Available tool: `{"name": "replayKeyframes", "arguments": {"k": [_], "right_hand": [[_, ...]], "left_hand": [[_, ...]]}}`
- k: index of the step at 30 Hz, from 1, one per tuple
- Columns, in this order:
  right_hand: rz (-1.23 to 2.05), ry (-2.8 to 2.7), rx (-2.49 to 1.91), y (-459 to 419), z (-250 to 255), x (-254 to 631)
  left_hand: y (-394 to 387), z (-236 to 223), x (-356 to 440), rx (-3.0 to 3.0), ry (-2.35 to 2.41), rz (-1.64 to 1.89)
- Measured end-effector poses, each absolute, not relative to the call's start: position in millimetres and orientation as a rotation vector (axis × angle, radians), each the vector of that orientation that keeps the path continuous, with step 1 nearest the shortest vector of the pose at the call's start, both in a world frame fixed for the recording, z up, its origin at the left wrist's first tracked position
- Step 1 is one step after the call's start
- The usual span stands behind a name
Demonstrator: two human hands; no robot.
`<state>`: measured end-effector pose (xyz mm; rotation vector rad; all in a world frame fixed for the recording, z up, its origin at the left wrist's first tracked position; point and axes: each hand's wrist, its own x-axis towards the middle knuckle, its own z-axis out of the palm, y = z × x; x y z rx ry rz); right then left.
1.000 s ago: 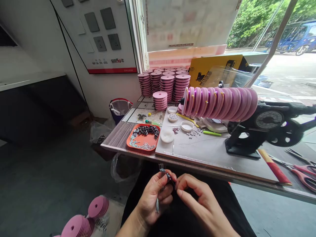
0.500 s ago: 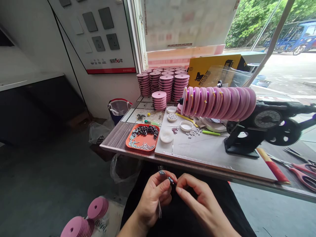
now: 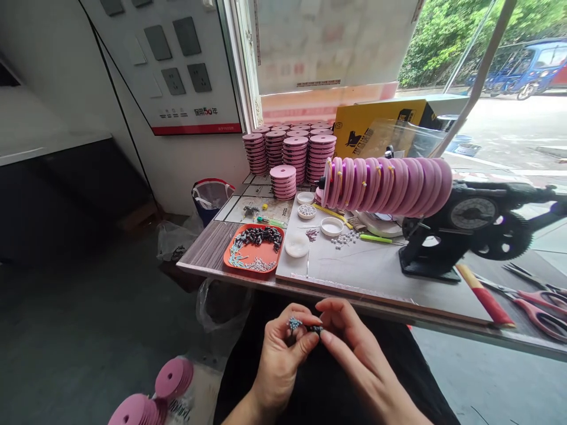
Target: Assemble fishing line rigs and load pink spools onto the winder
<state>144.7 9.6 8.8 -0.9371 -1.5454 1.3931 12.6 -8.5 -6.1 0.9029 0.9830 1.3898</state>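
Below the table's front edge, over my dark lap, my left hand (image 3: 280,357) is closed around a small bundle of thin pins (image 3: 293,323) whose bluish tips show above its fingers. My right hand (image 3: 354,351) pinches a small dark bead (image 3: 316,329) against the left hand's fingertips. The two hands touch at the bead. On the table beyond them lies an orange tray (image 3: 254,260) with dark beads and silvery pins in it.
A black hand-crank winder (image 3: 465,233) carries a row of pink spools (image 3: 385,186). Stacks of pink spools (image 3: 292,150) stand at the back beside a yellow box (image 3: 381,121). Small white dishes (image 3: 331,226), red scissors (image 3: 538,301) and a red-handled tool (image 3: 485,295) lie on the table. More pink spools (image 3: 172,381) sit on the floor.
The pin bundle has turned from upright in my left hand to tips facing me. Both hands have drawn closer together. The view has shifted slightly.
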Motion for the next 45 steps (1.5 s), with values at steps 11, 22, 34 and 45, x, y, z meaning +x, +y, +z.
{"name": "replayKeyframes", "arguments": {"k": [11, 22, 34, 45], "right_hand": [[1.253, -1.531, -0.846, 10.4, -2.8, 140.6], [1.284, -1.487, -0.838, 8.7, -0.1, 141.7], [1.406, -1.118, -0.832, 10.8, 10.5, 141.7], [1.585, -0.967, -0.705, 6.1, 8.8, 136.4]], "left_hand": [[-8.2, 0.4, 8.8, 1.107, 1.243, 1.433], [-6.4, -2.4, 7.6, 1.162, 1.24, 1.389], [-8.0, -3.9, 9.2, 1.204, 1.247, 1.402], [-7.1, -5.3, 12.0, 1.076, 1.282, 1.416]]}}
